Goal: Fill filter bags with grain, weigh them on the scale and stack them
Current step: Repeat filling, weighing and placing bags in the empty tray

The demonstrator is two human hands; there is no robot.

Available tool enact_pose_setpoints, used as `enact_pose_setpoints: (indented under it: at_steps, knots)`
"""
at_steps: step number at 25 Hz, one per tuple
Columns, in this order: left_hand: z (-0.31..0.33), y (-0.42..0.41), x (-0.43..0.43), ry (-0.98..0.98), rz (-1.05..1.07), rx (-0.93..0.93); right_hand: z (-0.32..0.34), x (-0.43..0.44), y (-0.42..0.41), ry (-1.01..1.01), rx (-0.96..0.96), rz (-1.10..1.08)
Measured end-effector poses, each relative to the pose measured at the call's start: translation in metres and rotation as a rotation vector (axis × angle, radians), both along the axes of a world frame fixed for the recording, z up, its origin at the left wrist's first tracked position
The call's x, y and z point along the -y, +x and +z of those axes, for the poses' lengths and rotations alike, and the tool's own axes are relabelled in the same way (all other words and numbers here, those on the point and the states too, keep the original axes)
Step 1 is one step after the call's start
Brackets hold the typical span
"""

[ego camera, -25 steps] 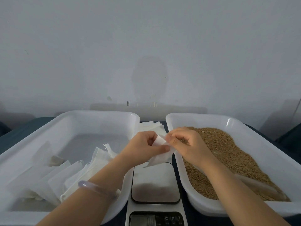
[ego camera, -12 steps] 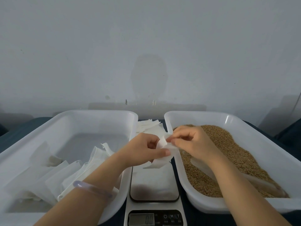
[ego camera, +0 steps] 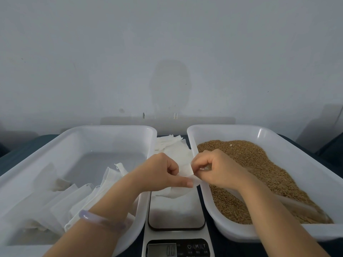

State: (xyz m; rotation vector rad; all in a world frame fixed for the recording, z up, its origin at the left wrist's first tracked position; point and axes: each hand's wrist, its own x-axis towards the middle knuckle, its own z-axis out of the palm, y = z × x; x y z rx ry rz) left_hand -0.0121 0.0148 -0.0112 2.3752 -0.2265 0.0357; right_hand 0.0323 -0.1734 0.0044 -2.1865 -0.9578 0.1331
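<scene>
Hands meet right over the scale (ego camera: 176,214), and both are on one white filter bag (ego camera: 185,168). The left hand (ego camera: 161,173) pinches it between thumb and curled fingers. The right hand (ego camera: 219,171) nips the bag's top edge with its fingertips, fingers tucked in tight. The bag hangs in the gap between the two tubs, and its lower end droops toward the scale platform; whether it touches the platform is hard to tell. A pale bracelet (ego camera: 100,219) circles the left wrist.

On to the containers. The left white tub (ego camera: 111,130) holds a row of white filter bags (ego camera: 61,204), overlapping and leaning in its near-left part, while the far half of its floor shows bare plastic. The right white tub (ego camera: 232,127) is loaded with brown grain (ego camera: 259,164), spread across the whole floor. A translucent scoop (ego camera: 289,203) lies in the grain, just beside the right forearm.

Behind the hands, a loose stack of empty bags (ego camera: 170,143) sits between the two tubs on the dark table (ego camera: 27,145). The scale's display (ego camera: 163,250) is lit, but its digits are too blurred to read.
</scene>
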Motion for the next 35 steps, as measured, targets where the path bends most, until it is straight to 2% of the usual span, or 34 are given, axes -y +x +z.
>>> enact_pose_setpoints:
  at_steps: [4, 10, 12, 14, 16, 18, 21, 24, 28, 33, 35]
  knots:
    - [-0.001, 0.001, 0.003, 0.038, 0.002, 0.025, -0.008, -0.002, 0.003, -0.139, 0.117, -0.066]
    - [0.016, -0.009, -0.018, 0.063, -0.016, -0.041, -0.005, 0.005, 0.004, -0.033, 0.087, -0.117]
    - [0.021, -0.011, -0.02, -0.029, 0.028, 0.056, -0.004, 0.006, 0.005, -0.014, 0.118, -0.135]
    - [0.024, -0.011, -0.013, -0.223, 0.017, 0.114, -0.002, 0.005, 0.003, 0.004, 0.123, -0.116]
    - [0.023, -0.008, -0.001, -0.331, -0.067, -0.029, -0.002, 0.002, -0.001, 0.006, 0.154, -0.043]
    - [0.02, -0.004, 0.009, -0.19, -0.121, -0.153, -0.002, -0.002, -0.004, 0.021, 0.202, 0.005]
    - [0.017, -0.003, 0.009, 0.015, -0.164, -0.202, 0.0, -0.001, -0.005, 0.1, 0.152, -0.003]
    - [0.015, -0.004, 0.006, -0.026, -0.205, -0.276, -0.001, 0.0, -0.006, 0.104, 0.141, 0.008]
    - [0.016, -0.003, 0.005, -0.001, -0.208, -0.274, 0.002, 0.003, -0.006, 0.123, 0.102, 0.028]
    - [0.014, -0.004, 0.005, -0.149, -0.197, -0.274, 0.007, 0.014, -0.006, 0.249, -0.052, -0.01]
    - [0.011, -0.006, 0.005, -0.25, -0.187, -0.25, 0.011, 0.033, 0.009, 0.276, -0.048, -0.143]
